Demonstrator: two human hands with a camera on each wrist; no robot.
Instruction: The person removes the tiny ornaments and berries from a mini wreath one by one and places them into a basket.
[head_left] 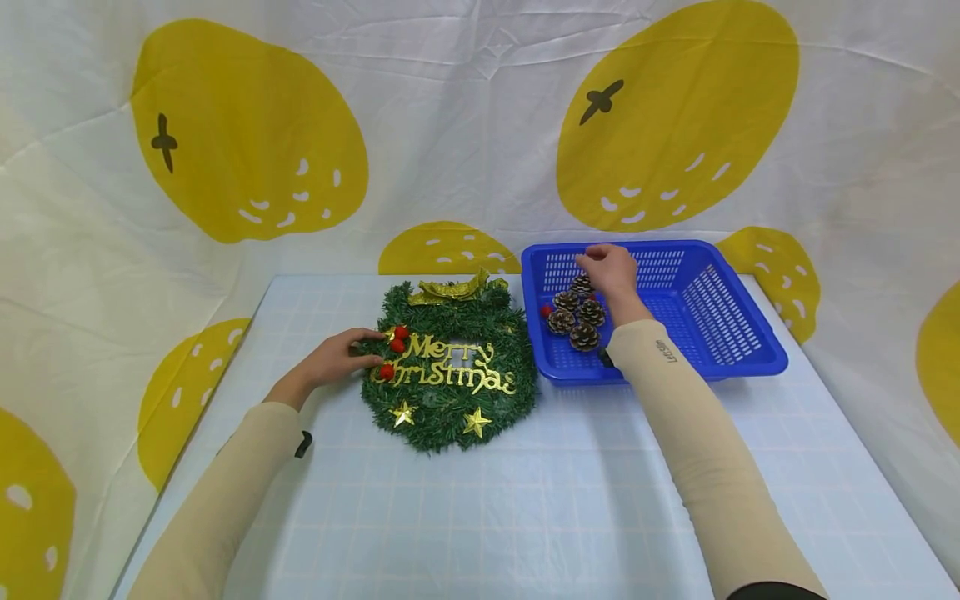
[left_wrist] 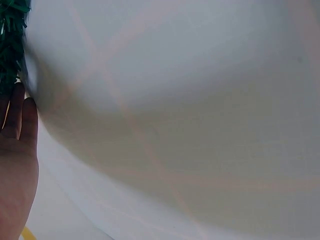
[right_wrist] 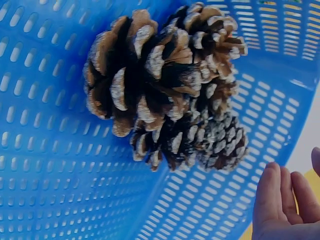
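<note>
My left hand rests at the left edge of a green tinsel Christmas wreath, thumb and forefinger spread near red berries. In the left wrist view its straight fingers touch the wreath's green side. Gold "Merry Christmas" lettering spans the wreath's middle, with gold stars below and a gold bow on top. Over the left part of a blue basket hovers my right hand, with thumb and loosely bent fingers apart and nothing seen between them. Several pine cones lie beneath it.
A red berry lies by the pine cones at the basket's left wall. The basket stands right beside the wreath at the table's back. A white cloth with yellow fruit prints hangs behind. Pale checked cloth covers the table.
</note>
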